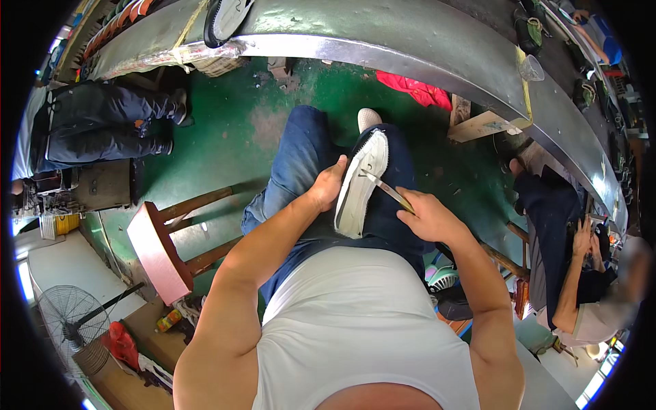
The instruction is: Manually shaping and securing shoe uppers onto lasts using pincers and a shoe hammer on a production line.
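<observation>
A shoe [357,198] lies bottom up across my lap, toe pointing away from me. Its underside is pale and whitish, with a dark stitched edge round the toe. My left hand [330,183] is closed on the shoe's left side, the thumb along its edge. In my right hand [429,217] is a slim tool [388,188] with a metal shaft and a yellowish handle. The tool's dark tip meets the middle of the underside, beside some small dark marks. Whether that tip is bristle or metal is too small to tell.
A long metal bench [369,27] curves ahead, with another pale-soled shoe [229,19] and a clear cup [531,68]. Left are a pink-topped stool [156,253], a fan [70,328] and a person's dark trousers [102,119]. Another person's hand [582,238] shows at right.
</observation>
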Demonstrator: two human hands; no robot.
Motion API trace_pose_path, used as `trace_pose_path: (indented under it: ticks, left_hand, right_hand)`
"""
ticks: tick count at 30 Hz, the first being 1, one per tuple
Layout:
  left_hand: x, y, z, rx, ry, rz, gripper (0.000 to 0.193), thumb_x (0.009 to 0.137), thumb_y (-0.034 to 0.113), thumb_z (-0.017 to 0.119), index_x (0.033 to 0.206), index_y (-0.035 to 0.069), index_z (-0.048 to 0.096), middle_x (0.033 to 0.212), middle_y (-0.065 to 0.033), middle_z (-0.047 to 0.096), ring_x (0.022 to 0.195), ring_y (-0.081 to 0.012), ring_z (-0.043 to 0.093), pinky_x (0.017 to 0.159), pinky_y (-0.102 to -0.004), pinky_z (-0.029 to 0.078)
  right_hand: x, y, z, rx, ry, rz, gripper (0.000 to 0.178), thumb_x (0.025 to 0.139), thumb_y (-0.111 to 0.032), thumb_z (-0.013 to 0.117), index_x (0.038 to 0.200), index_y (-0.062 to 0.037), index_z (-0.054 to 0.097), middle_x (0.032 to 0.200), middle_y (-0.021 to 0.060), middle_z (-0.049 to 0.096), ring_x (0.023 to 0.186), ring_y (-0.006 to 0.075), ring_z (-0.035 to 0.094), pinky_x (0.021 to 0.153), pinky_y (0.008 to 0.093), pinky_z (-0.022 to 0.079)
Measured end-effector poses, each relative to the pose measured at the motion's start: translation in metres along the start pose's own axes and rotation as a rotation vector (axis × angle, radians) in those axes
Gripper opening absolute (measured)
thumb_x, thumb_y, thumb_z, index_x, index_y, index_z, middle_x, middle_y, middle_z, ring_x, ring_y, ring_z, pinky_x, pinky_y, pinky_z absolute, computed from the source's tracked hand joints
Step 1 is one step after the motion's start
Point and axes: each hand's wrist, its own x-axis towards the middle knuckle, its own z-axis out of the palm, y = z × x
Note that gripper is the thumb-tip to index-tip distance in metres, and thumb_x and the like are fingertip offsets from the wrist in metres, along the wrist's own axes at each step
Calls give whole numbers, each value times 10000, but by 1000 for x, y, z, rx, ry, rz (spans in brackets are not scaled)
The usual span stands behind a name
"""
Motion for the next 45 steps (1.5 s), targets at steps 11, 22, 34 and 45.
trace_pose_path:
  ticks: [11, 22, 34, 45]
  left_hand:
    - [-27, -9, 8, 23, -71, 140, 656, 1077, 524, 262, 1436, 24, 489, 1373, -144, 570, 1233, -225, 547, 1082, -346, 408]
    - [-15, 1, 4, -107, -95, -17, 685, 1067, 561, 247, 1357, 31, 569, 1243, -157, 649, 1115, -247, 628, 1000, -372, 485]
    - [-7, -18, -8, -90, -123, 124, 735, 1032, 605, 360, 1476, 24, 429, 1360, -130, 581, 1235, -237, 550, 1060, -371, 431]
    - [-15, 15, 25, 56, -32, 161, 656, 987, 384, 617, 1501, 38, 400, 1328, -131, 599, 1193, -210, 569, 1020, -347, 454]
  right_hand:
    - [44, -38, -19, -319, -281, 99, 278, 937, -225, 615, 985, 48, 600, 879, 272, 668, 897, 444, 654, 814, 505, 507]
    - [39, -18, -2, 159, -249, 233, 267, 937, -202, 615, 1089, 14, 576, 980, 240, 669, 954, 429, 643, 803, 467, 504]
    - [58, -19, 16, -81, -167, 152, 327, 926, -288, 633, 946, 38, 635, 883, 255, 680, 884, 459, 647, 789, 517, 501]
    - [23, 33, -2, 982, -450, 489, 249, 983, -226, 608, 1108, -12, 629, 887, 74, 685, 724, 120, 644, 527, 249, 482]
